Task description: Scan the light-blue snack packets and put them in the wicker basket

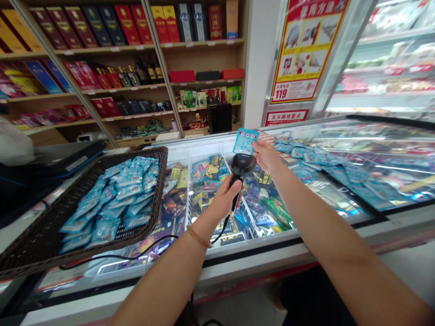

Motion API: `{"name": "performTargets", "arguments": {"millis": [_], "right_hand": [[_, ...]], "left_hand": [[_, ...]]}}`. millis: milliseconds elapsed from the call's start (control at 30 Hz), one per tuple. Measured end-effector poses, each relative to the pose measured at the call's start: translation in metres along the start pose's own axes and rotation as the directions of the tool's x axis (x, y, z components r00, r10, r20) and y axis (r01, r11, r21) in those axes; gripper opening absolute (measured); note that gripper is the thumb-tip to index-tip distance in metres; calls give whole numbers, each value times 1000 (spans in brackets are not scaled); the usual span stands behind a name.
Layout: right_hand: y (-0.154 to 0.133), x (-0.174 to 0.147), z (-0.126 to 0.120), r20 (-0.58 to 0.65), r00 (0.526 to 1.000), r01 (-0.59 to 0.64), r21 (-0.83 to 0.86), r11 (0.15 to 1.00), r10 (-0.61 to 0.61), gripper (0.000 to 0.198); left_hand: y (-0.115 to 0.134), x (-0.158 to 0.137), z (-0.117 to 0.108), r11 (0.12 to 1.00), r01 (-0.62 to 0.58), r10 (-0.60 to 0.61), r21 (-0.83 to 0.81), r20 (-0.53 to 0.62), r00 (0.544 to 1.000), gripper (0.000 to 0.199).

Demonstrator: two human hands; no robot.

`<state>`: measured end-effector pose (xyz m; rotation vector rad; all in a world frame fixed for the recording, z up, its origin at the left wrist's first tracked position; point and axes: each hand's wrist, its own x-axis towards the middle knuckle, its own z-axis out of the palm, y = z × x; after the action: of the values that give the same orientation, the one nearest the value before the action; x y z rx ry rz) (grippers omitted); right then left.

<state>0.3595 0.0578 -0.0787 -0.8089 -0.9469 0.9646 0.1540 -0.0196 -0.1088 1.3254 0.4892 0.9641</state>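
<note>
My left hand (pixel 224 199) is wrapped round the handle of a black barcode scanner (pixel 243 164), whose head points away from me. A thin cable (pixel 142 254) runs from it to the left across the glass. Just beyond the scanner, my right hand (pixel 267 155) pinches a small light-blue packet (pixel 245 141) by its lower right edge, with its printed face towards me. To the left, a dark brown wicker basket (pixel 162 181) holds a heap of similar blue packets (pixel 131 185). More blue packets (pixel 316 156) lie spread on the glass at the right.
Below my hands is a chest freezer (pixel 261 253) with a glass top and packaged goods in wire baskets. Wooden shelves (pixel 204 44) with boxed goods stand behind it. A red and yellow poster (pixel 302 50) hangs at the back, beside a glass-front display (pixel 390 68) at right.
</note>
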Motion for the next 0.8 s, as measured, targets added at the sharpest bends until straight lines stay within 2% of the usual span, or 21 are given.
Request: {"name": "performTargets", "arguments": {"millis": [133,333,467,567,633,700,800], "right_hand": [[0,0,1,23,1000,-1,33,999,0,27],[3,2,-2,-9,1000,-9,-8,1000,9,21],[9,2,-3,-38,998,-58,-19,998,57,16],[18,1,4,-114,985,-134,-26,991,131,7],[22,3,15,-136,974,-184,-19,983,180,7],[25,7,34,-122,968,-222,-15,975,219,12],[26,15,76,-98,953,-291,-34,956,286,17]], "left_hand": [[0,0,0,1000,-4,4,-2,-1,1000,56],[2,-1,1,1000,1,-1,-28,-7,1000,56],[2,-1,1,999,2,-5,-52,-57,998,54],[11,1,0,998,11,-23,-68,-180,983,49],[25,0,-4,996,5,-32,-90,-302,953,44],[47,-4,-11,993,-23,-28,-120,-410,911,41],[85,-20,-30,986,-79,-13,-149,-534,846,40]]}}
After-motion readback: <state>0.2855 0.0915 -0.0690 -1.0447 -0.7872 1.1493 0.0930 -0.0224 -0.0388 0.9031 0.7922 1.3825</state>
